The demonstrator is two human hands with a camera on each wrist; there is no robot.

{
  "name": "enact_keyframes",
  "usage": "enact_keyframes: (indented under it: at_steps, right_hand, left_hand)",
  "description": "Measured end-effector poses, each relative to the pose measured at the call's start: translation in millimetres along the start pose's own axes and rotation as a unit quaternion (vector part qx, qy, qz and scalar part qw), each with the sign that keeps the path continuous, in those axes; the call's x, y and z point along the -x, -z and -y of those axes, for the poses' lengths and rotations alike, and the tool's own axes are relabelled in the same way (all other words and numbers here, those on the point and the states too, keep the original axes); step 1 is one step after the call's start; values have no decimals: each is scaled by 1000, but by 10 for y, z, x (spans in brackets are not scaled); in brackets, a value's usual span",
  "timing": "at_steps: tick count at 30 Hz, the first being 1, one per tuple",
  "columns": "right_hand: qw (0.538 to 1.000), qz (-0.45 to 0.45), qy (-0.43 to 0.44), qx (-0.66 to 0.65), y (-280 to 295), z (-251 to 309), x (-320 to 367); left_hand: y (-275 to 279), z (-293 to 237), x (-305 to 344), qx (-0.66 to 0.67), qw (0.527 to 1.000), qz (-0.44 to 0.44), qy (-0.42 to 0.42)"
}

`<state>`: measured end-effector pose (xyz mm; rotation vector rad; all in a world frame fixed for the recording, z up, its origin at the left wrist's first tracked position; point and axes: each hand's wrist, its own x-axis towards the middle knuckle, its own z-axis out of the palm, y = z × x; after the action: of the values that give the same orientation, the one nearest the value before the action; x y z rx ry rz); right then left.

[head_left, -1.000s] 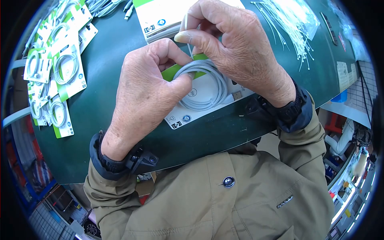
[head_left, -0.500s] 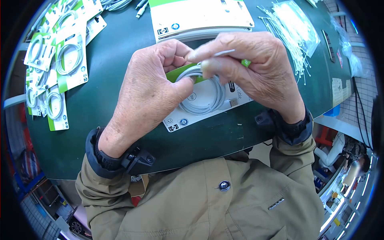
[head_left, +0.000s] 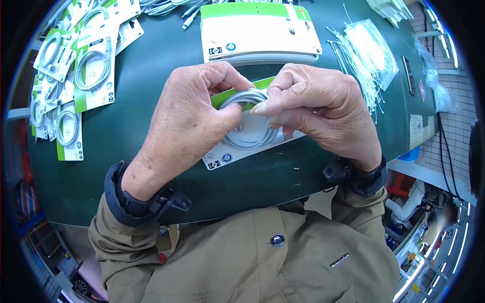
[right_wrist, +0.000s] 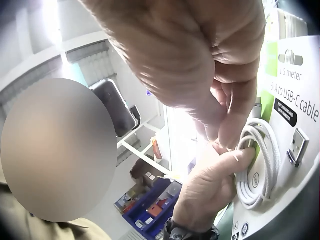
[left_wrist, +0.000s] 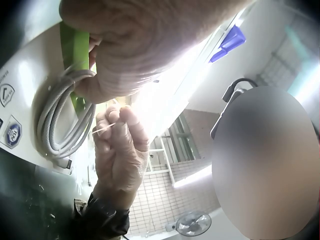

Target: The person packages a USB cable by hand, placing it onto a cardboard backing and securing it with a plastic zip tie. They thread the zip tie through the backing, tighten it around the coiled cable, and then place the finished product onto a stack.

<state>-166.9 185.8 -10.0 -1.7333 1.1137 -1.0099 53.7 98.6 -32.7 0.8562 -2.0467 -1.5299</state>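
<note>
A coiled white cable [head_left: 248, 141] lies against a white and green card [head_left: 221, 155]. The left hand [head_left: 189, 118] grips the card's upper left part and the coil, its thumb on the cable loops. The right hand [head_left: 323, 108] is over the card's right part, thumb and forefinger pinched together beside the coil. In the left wrist view the right hand [left_wrist: 120, 155] pinches a thin white tie [left_wrist: 104, 128]. The right wrist view shows a USB plug [right_wrist: 298, 145] on the card, right of the coil [right_wrist: 257, 185].
Cards with coiled cables [head_left: 94, 70] lie at the left. A stack of cards [head_left: 260, 33] sits behind the hands. Loose white ties [head_left: 356, 65] and a clear bag [head_left: 376, 50] are at the right, near a dark flat strip [head_left: 408, 76]. More cables [head_left: 188, 20] lie at the back.
The right hand has come down from above the card's top edge to beside the coil, its fingers now pinched closer together. The left hand keeps its grip. The head view has shifted.
</note>
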Motion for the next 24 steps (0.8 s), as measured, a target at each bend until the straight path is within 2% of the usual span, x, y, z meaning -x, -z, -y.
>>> enact_keyframes:
  at_steps: [9, 13, 16, 21, 24]
  right_hand:
    - [988, -79, 71, 112, -126, 4, -4]
    - [955, -111, 179, 209, -148, -49, -20]
    - [938, -116, 226, 234, -139, -64, -31]
    - [934, -137, 226, 242, -198, -11, -19]
    - [935, -136, 222, 243, -210, -7, -23]
  left_hand:
    - [60, -62, -4, 23, 999, 3, 31]
    - [71, -52, 1, 47, 999, -5, 24]
    - [105, -103, 8, 63, 997, 2, 34]
    - [114, -70, 28, 46, 999, -4, -7]
    - [124, -114, 38, 40, 999, 0, -1]
